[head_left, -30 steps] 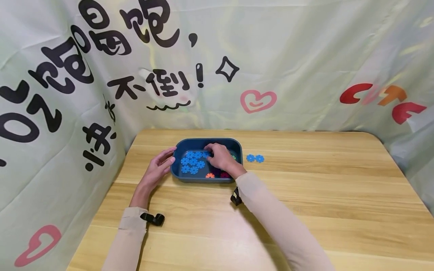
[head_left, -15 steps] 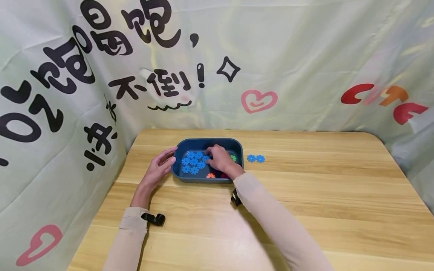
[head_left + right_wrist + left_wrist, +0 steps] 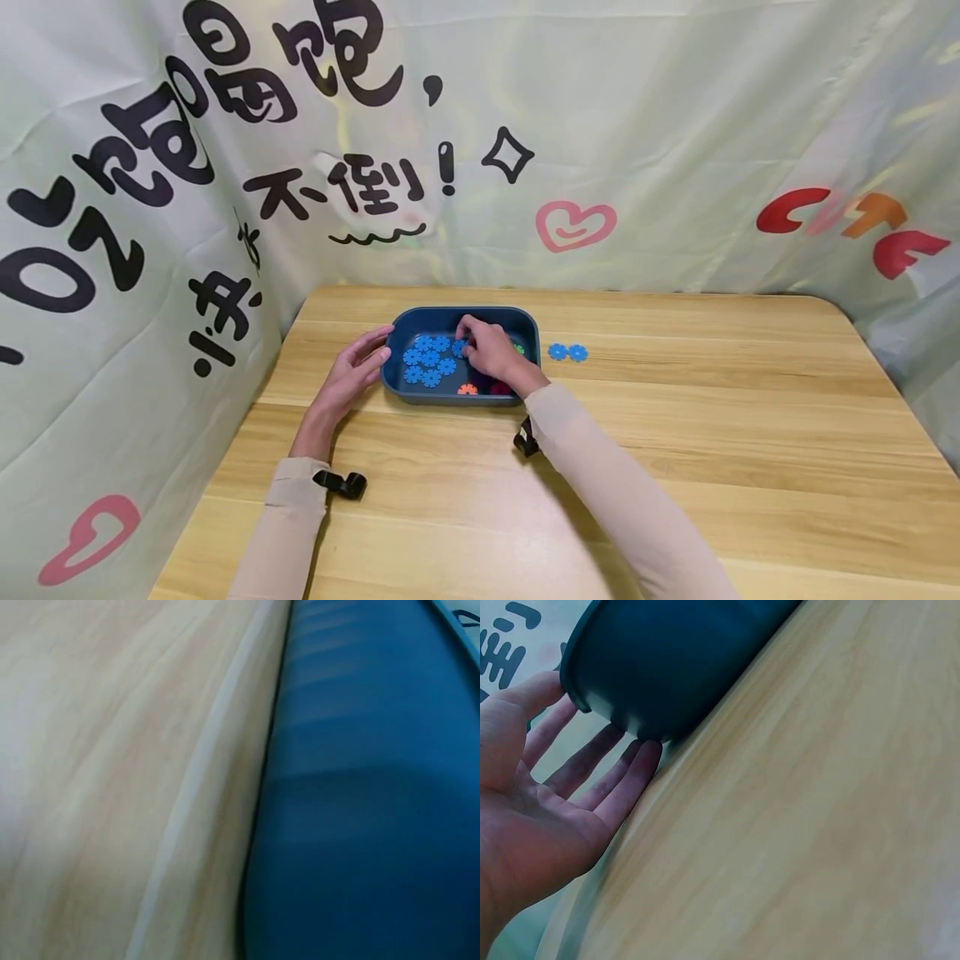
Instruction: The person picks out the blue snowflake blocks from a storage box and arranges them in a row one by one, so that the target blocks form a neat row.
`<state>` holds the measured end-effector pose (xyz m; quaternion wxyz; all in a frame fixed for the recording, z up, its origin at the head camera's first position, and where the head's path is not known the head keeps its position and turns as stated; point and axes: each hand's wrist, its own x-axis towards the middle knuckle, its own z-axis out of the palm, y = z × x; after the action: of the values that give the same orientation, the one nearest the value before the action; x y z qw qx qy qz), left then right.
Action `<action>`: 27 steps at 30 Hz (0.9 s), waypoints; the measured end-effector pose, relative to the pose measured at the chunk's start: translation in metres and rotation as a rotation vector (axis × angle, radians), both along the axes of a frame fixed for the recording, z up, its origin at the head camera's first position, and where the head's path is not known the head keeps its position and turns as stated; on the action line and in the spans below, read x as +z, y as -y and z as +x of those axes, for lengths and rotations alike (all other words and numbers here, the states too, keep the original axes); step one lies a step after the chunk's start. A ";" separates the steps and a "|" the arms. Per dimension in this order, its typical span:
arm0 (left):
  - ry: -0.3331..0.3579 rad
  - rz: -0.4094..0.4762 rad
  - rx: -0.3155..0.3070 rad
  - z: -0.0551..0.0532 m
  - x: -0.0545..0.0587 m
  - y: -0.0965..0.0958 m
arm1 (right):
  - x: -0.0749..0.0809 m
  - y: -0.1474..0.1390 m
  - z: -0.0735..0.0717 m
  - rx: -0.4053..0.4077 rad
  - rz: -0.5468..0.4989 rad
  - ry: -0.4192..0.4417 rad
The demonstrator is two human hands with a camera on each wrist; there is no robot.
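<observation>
Wooden table (image 3: pixel 750 433) beneath tray (image 3: pixel 450 400), lettered drapes (image 3: pixel 660 125)

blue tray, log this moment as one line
left hand: touching tray, left end | right hand: in tray, grip unclear | two blue pieces: on table, right of tray

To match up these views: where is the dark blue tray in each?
Head: the dark blue tray sits just below centre, slightly left.
Left wrist: tray at the top, left of centre, cut off by the upper edge.
Right wrist: tray fills most of the right half.
Shared landmark: the wooden table.
</observation>
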<state>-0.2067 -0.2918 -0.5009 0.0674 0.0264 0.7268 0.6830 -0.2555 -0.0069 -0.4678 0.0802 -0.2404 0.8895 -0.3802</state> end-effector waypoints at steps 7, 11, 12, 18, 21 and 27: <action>-0.004 -0.020 0.000 0.000 -0.002 0.002 | 0.006 -0.004 0.003 -0.021 -0.148 0.040; -0.004 -0.022 0.002 0.001 -0.001 0.002 | 0.011 -0.008 0.007 -0.034 -0.194 0.064; -0.006 -0.021 0.002 0.001 -0.001 0.002 | 0.013 -0.010 0.008 -0.035 -0.203 0.066; -0.013 -0.017 -0.005 0.002 -0.001 0.002 | 0.021 -0.017 0.014 -0.027 -0.255 0.081; -0.014 -0.010 -0.005 0.002 0.000 0.002 | 0.024 -0.021 0.018 -0.031 -0.277 0.087; -0.014 -0.008 -0.003 0.001 0.000 0.001 | 0.029 -0.029 0.023 -0.038 -0.313 0.058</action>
<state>-0.2055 -0.2928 -0.5012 0.0634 0.0317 0.7301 0.6796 -0.2327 0.0217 -0.4387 0.0603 -0.2220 0.8211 -0.5223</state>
